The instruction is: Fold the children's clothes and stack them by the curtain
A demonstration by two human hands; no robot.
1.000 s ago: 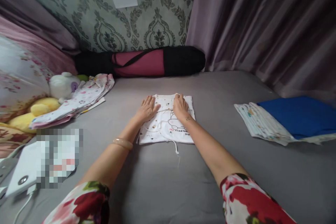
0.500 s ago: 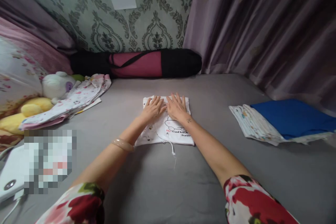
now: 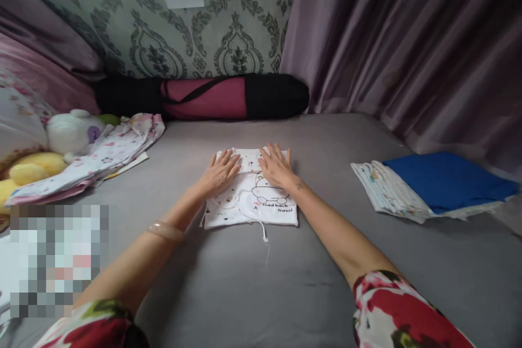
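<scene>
A small white folded garment with a printed bear and red and black lettering lies flat on the grey bed sheet. A thin white string trails from its near edge. My left hand rests palm down on the garment's far left part, fingers spread. My right hand lies flat on its far right part, fingers apart. Neither hand grips anything. A pale bangle sits on my left wrist.
A folded blue cloth lies on a patterned white cloth at the right. At the left are floral clothes, a white plush toy and a yellow one. A black and maroon roll bag lies against the wall; curtains hang right.
Both hands went from curled on the garment's far edge to lying flat, then slid apart a little across it. The view shifted slightly to the right.
</scene>
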